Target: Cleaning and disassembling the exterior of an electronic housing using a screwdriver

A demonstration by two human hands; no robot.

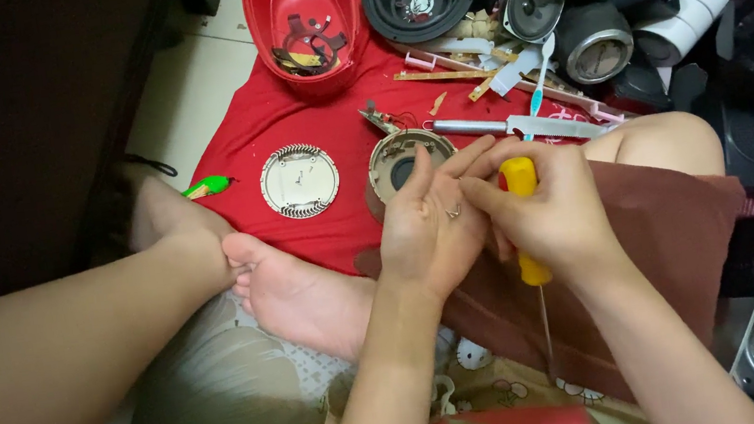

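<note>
Nearby, left hand point(427, 225) flat, cupping screw point(453, 212); right fingers point(490, 193) gripping yellow screwdriver point(525, 223), round housing point(405, 163) behind.

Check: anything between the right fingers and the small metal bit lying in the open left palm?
Nothing visible. The small metal piece lies bare on the upturned left hand. The right hand, which grips a yellow-handled screwdriver, has its fingertips just beside the piece, with only open palm between them.
</note>
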